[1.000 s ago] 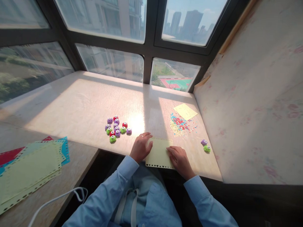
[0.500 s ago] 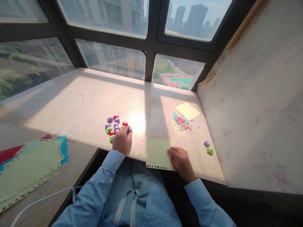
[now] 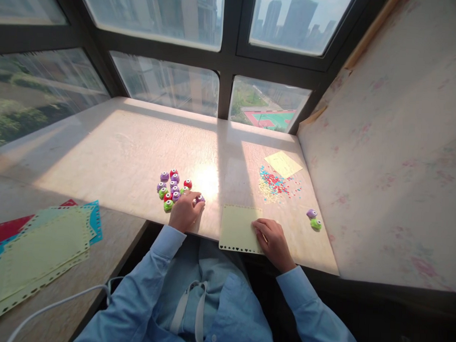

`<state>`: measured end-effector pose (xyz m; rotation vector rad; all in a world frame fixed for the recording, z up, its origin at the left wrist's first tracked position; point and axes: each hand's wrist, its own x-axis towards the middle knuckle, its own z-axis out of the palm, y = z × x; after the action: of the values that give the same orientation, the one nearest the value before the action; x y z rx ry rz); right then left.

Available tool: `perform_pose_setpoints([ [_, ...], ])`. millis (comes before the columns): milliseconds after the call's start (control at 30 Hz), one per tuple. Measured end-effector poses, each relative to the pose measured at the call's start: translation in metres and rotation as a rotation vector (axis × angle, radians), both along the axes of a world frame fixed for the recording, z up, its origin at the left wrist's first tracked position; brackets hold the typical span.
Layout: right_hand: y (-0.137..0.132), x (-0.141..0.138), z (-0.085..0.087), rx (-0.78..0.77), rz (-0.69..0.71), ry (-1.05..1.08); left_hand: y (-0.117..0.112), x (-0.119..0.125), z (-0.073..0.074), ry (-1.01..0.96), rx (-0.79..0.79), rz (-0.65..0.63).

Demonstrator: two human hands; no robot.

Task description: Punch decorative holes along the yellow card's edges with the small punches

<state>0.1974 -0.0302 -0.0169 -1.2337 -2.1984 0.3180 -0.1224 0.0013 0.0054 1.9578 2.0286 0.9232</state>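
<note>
My left hand (image 3: 184,212) rests on the sill beside a cluster of small purple, red and green punches (image 3: 172,186). Its fingertips pinch a purple punch (image 3: 200,199) at the cluster's right edge. My right hand (image 3: 272,237) lies with curled fingers on the right edge of a pale yellow sheet (image 3: 239,228) whose borders are punched with small holes. The sheet lies flat at the sill's front edge, between my hands.
A pile of coloured paper bits (image 3: 274,185) and a small yellow sheet (image 3: 283,164) lie at the back right. A purple and a green punch (image 3: 313,219) sit near the right wall. Stacked punched sheets (image 3: 38,249) lie on the left table beside a white cable (image 3: 59,302).
My left hand left the yellow sheet, went left to the cluster of punches and closed its fingers on a purple one. My right hand stayed on the sheet.
</note>
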Motion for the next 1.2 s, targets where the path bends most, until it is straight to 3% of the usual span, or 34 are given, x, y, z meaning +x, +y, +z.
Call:
perform_pose_setpoints([
  [333,0.0,0.0,0.0,0.003,-0.005,-0.003,-0.028,0.018,0.001,-0.527,-0.24,-0.205],
  [600,-0.001,0.0,0.0,-0.006,0.0,0.037,-0.022,0.028,-0.012,-0.306,-0.044,-0.224],
  [767,-0.001,0.004,0.0,0.013,0.007,0.271,-0.016,0.04,-0.018,-0.168,0.01,-0.286],
  [900,-0.015,0.001,0.003,-0.057,-0.224,0.559,-0.015,0.046,-0.022,-0.115,0.045,-0.249],
  [1067,-0.068,-0.012,0.007,-0.451,-0.642,0.968,-0.017,0.047,-0.024,-0.09,0.059,-0.266],
  [1200,-0.106,-0.017,0.003,-0.648,-0.776,1.114,-0.019,0.048,-0.022,-0.048,0.033,-0.256],
])
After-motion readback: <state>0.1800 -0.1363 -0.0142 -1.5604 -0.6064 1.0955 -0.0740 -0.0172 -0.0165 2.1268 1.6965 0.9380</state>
